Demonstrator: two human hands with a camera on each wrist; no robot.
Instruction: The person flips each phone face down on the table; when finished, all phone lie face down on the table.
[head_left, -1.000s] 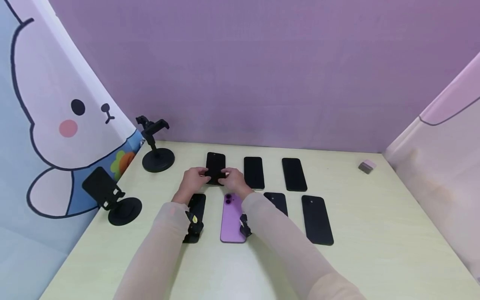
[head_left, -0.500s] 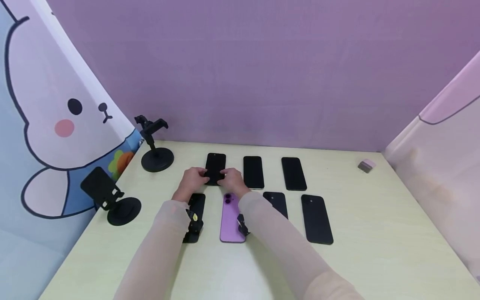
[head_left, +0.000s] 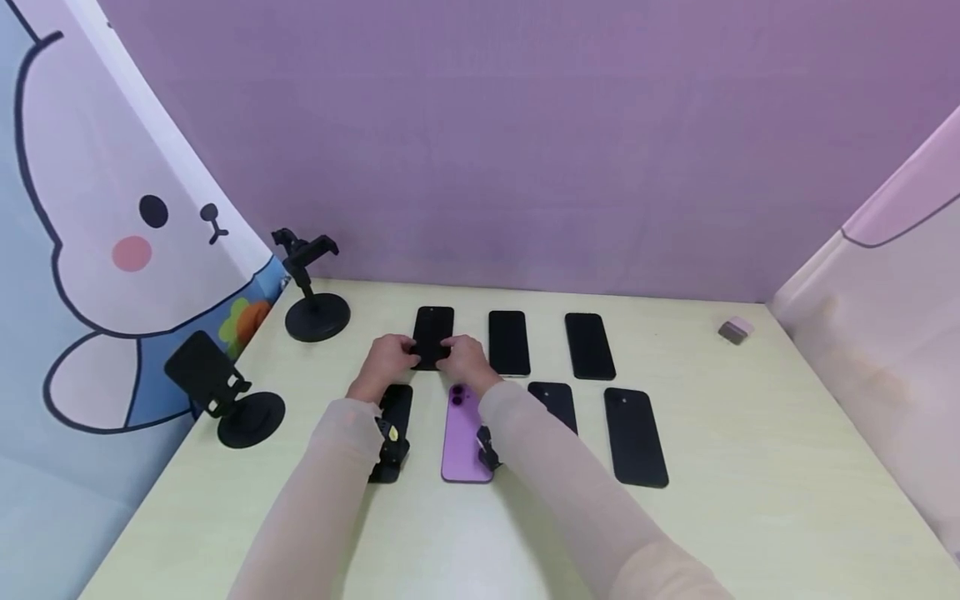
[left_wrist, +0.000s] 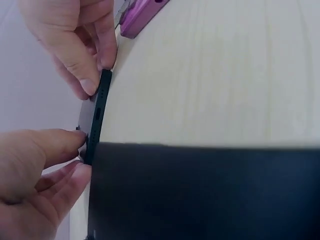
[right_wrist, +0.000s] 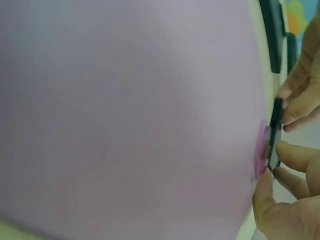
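In the head view a black phone (head_left: 433, 332) is at the left of the back row, its near end between my two hands. My left hand (head_left: 385, 364) pinches its left edge with thumb and fingers. On the right edge, my right hand (head_left: 467, 363) pinches the near corner. The left wrist view shows the phone's bottom edge with its port (left_wrist: 98, 114), the left fingers (left_wrist: 70, 182) at one corner and the right fingers at the other. Below my wrists lie another black phone (head_left: 397, 408), partly covered by the left wrist, and a purple phone (head_left: 461, 442).
Two black phones (head_left: 509, 343) (head_left: 589, 346) continue the back row. Two dark phones (head_left: 555, 404) (head_left: 636, 437) lie at front right, one partly under my right sleeve. Black phone stands (head_left: 317, 318) (head_left: 251, 419) are at the left. A small grey-pink block (head_left: 735, 331) sits far right.
The held phone's far end sits very slightly lower in the head view. Both hands keep their hold with hardly any movement.
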